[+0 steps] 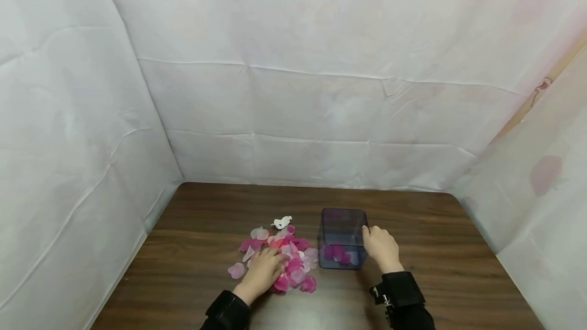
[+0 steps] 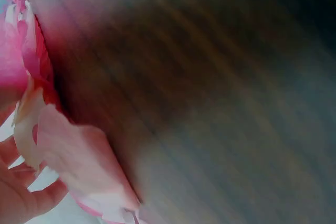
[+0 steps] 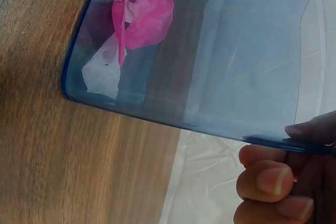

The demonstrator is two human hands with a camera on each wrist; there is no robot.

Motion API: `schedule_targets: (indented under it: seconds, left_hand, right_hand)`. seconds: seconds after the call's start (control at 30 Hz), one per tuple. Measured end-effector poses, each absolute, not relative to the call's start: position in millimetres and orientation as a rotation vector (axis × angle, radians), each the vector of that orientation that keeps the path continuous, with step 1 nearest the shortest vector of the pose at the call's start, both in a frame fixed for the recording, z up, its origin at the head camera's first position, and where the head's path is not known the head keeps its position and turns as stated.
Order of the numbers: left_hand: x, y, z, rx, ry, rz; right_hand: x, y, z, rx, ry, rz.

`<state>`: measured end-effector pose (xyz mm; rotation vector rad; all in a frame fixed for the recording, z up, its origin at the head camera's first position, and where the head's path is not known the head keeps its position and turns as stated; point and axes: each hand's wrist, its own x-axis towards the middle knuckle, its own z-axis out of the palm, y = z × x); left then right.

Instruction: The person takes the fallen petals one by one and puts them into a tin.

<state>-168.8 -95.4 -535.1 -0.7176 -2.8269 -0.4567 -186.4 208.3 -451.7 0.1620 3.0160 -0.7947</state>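
Pink, white and magenta artificial petals [image 1: 293, 265] lie in a loose pile on the table. My left hand [image 1: 263, 270] is at the pile's left side. In the left wrist view, its curled fingers [image 2: 51, 195] hold some pale pink petals [image 2: 84, 153] at the view's left edge; the thumb is mostly hidden. A translucent blue-grey plastic box [image 1: 343, 241] stands right of the pile, with several petals [image 1: 337, 254] inside. My right hand [image 1: 381, 248] grips the box's right rim. The right wrist view shows its thumb [image 3: 315, 131] on one side of the rim and curled fingers on the other.
A small white bird-shaped piece [image 1: 282, 222] lies at the far edge of the pile. The brown wood-grain table [image 1: 440, 269] has white cloth [image 1: 312, 116] hanging behind it and on both sides.
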Motion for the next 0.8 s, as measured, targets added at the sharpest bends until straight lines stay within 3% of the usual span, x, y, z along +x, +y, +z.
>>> schedule_targets:
  seconds: [0.47,0.8]
  left_hand:
    - [-184,-88,-517,-0.628,-2.604,-0.532]
    - [-191,-69,-486,-0.614,-2.556,-0.908]
  right_hand:
    - [-189,212,-447,0.181,3.028,-0.754]
    - [-187,213,-450,0.175,3.034,-0.751]
